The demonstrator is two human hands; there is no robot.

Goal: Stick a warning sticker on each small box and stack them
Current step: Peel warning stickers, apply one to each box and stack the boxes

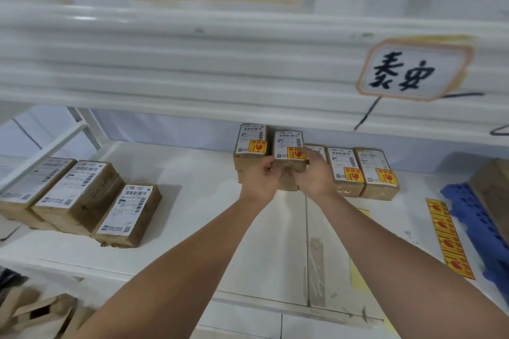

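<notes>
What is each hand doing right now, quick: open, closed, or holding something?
Left hand: closed, holding the left end of a stickered small box.
Right hand: closed, holding the right side of the same box.

A sign on the shelf beam reads "泰安"; the box labels are blurred.

We look into a white shelf unit under soft, even light. Its lower shelf is a smooth white board with a seam running front to back. Above it runs the ribbed white front of the upper shelf, which carries a taped paper sign with two handwritten characters. A white diagonal brace crosses at the left, before a pale back wall. A blue plastic pallet lies at the right edge.
</notes>
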